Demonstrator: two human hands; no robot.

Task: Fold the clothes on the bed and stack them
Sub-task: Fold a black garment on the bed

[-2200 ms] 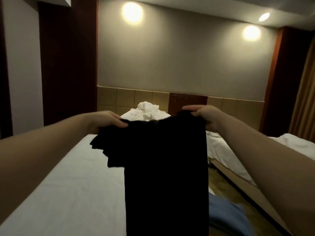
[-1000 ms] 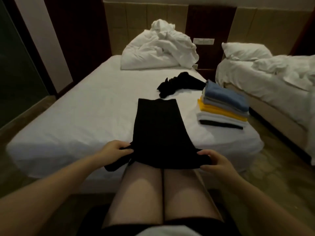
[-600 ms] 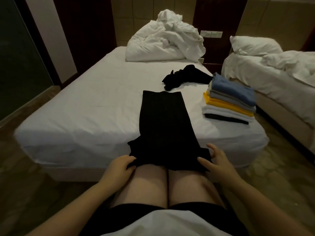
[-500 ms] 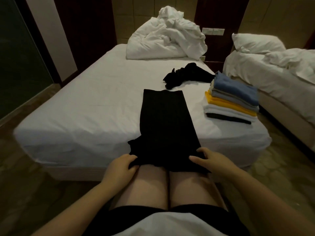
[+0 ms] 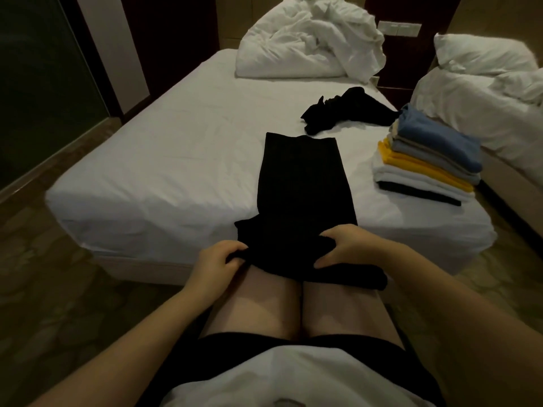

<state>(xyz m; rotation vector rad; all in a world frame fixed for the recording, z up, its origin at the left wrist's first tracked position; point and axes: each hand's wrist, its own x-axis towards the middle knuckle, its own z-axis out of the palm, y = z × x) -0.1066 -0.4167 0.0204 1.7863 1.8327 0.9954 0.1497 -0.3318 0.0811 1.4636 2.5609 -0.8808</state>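
A long black garment (image 5: 302, 186) lies folded lengthwise on the white bed (image 5: 176, 160), its near end hanging over the bed's front edge onto my knees. My left hand (image 5: 219, 261) pinches the garment's near left corner. My right hand (image 5: 351, 245) grips the cloth near its right edge, fingers curled into a fold. A crumpled black garment (image 5: 346, 113) lies farther back on the bed. A stack of folded clothes (image 5: 426, 160), blue on top, then grey, yellow, white and black, sits at the bed's right side.
A heap of white bedding (image 5: 311, 42) fills the head of the bed. A second bed (image 5: 484, 95) with white pillow and duvet stands to the right across a narrow gap. Patterned floor surrounds the bed; a dark glass panel is at left.
The black garment went from held up in the air to laid flat on the bed. Since half a second ago my right hand has moved inward and closed on the cloth.
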